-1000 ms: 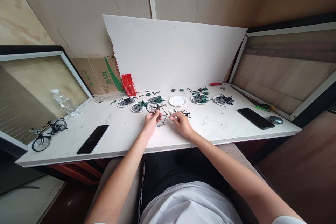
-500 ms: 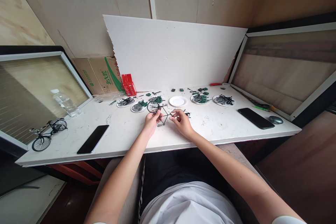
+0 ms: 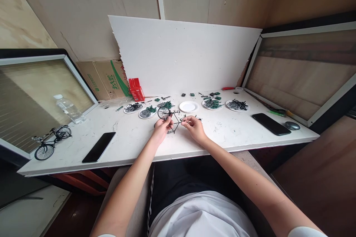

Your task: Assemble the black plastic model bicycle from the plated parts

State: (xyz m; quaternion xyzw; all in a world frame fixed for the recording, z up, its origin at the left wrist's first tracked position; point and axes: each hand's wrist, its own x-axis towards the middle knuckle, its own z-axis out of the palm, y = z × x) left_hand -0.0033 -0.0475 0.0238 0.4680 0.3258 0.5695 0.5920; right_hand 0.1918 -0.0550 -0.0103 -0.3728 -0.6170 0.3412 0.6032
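Note:
My left hand [image 3: 160, 130] grips a partly built model bicycle [image 3: 175, 116], a thin black frame with one spoked wheel [image 3: 164, 113] standing up at its left end. Fingers and thumb close round the frame just below that wheel. At the frame's right end, my right hand [image 3: 194, 127] is closed in a pinch, its fingertips against the bicycle. Whatever small piece sits between those fingertips is too tiny to make out. Several small dark parts lie on the table behind the right hand, partly hidden by it.
Paper plates with wheels and black or green parts, such as the right one [image 3: 237, 106], line the back around a bare white plate [image 3: 188, 107]. A whole model bicycle [image 3: 52, 141], a bottle [image 3: 69, 109] and a phone [image 3: 99, 147] are left; another phone [image 3: 271, 124] lies right.
The model bicycle has shifted slightly right and tilted a little in my left hand. My right hand has moved slightly right with it, fingertips still at the frame's end.

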